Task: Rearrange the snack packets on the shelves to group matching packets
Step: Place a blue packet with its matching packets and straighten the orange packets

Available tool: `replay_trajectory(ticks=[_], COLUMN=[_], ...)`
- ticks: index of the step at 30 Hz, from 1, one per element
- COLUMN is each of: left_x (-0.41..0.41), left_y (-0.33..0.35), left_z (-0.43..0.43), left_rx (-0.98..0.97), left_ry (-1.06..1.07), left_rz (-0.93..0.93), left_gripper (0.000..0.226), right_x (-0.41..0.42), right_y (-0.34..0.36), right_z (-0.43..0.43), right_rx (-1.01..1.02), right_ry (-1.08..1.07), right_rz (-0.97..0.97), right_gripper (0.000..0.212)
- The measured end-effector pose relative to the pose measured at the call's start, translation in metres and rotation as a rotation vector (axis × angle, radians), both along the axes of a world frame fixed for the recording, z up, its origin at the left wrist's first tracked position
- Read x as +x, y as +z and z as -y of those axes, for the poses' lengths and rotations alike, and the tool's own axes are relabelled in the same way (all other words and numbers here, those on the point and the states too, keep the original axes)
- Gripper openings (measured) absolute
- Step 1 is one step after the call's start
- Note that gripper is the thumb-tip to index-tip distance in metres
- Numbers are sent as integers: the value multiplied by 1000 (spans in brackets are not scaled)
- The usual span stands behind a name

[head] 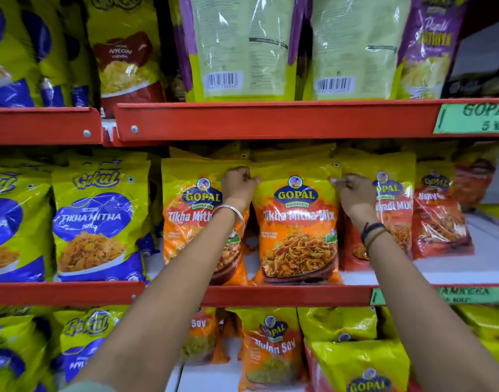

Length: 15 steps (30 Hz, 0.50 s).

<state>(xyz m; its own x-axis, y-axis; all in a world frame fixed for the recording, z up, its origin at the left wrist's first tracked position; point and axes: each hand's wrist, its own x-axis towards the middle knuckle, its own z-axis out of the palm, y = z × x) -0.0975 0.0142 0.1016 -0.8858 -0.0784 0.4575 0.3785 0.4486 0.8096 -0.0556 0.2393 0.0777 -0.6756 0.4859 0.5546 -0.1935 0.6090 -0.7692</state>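
Two arms reach up, the left hand (238, 183) and right hand (353, 190) pinching the orange Tikha Mitha Mix packet (298, 224) by its top corners, likely to set it straight beside its twin packet (191, 219).

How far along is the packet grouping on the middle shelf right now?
Done: two orange Gopal Tikha Mitha Mix packets, one centre and one left of it, stand side by side. In hand: left hand and right hand pinch the centre packet's top corners. Left: upper-shelf purple-edged packets show their backs.
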Motion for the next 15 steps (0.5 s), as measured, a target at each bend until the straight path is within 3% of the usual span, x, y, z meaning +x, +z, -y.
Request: replay_trajectory(ticks=[3,5,8,11,15], left_x=[9,23,52,66,62], left_y=[-7,-26,-70,-117,-137], left_z=[-4,-8,-23,-35,-36], left_rx=[-6,-36,-351,-581,-611], left_ry=[84,104,11,-47,-23], left_rz=[-77,-270,-496,-547,-497], left_gripper=[11,23,47,55,58], right_x=[10,24,44,46,41], right_y=[-12,-28,-68,-108,-124], right_z=[8,22,53,65,65], right_rx=[46,103,340,579,623], right_ry=[-92,-123,-37,-12,-117], right_rz=[-126,-242,-245,-196,-78], right_gripper=[27,32,45,56,59])
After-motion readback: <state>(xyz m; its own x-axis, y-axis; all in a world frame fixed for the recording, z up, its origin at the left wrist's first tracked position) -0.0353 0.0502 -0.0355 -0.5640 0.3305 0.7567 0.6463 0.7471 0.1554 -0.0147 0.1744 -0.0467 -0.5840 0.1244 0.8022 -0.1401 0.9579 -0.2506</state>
